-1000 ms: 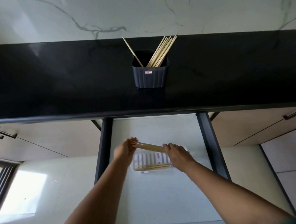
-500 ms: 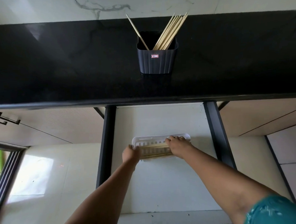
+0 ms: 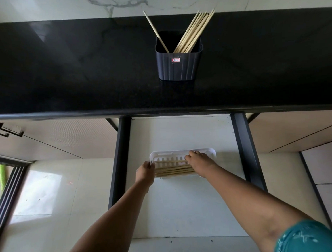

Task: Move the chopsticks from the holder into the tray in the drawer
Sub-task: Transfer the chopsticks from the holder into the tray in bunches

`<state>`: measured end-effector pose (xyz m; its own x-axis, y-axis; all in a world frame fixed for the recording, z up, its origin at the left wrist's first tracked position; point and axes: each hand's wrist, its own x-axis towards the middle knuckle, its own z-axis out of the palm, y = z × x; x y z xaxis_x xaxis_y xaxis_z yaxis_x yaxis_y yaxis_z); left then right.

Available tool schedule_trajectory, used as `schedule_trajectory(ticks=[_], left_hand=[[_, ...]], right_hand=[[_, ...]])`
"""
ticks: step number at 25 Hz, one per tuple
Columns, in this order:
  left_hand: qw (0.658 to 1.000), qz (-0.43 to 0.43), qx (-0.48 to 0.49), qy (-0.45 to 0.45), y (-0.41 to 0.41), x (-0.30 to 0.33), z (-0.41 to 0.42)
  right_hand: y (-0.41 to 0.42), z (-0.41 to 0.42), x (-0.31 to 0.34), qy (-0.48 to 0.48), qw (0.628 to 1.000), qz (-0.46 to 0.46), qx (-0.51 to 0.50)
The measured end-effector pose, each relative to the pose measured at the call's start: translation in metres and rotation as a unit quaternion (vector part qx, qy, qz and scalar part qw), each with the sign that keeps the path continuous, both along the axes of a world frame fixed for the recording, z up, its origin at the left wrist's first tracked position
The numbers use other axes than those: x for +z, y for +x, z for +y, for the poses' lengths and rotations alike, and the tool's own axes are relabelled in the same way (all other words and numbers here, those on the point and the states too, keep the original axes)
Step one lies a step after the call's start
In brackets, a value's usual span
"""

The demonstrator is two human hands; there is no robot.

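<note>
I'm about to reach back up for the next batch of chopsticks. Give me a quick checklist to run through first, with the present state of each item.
1. Chopsticks in the tray lie flat inside the white tray: ok.
2. Right hand free of the laid chopsticks: not ok, its fingers rest on them.
3. Left hand free: not ok, it holds the tray's left end.
4. Drawer open with the tray inside: ok.
5. Chopsticks left in the holder: ok, a bunch leans right and one leans left in the dark holder.
6. Holder stands upright on the black counter: ok.
</note>
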<state>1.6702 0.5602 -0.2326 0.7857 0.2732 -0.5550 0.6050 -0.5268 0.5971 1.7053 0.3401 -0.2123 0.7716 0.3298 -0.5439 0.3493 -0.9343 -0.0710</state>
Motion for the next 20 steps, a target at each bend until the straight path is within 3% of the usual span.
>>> schedule_trajectory(ticks=[5,11,20], left_hand=[[1.0,-0.014,-0.013,0.019,0.0024,0.001,-0.002],[0.998,-0.031,-0.035,0.031,0.0023,-0.0022,0.0],[0.999,-0.029,-0.016,0.025,0.0021,-0.0032,-0.0035]], right_hand=[[-0.001,-0.0021,-0.0036,0.087,0.99,0.054,-0.099],[-0.0053,0.0006,-0.006,0.057,0.981,0.027,-0.185],[-0.0026,-0.0004,-0.0033,0.083,0.974,0.025,-0.207]])
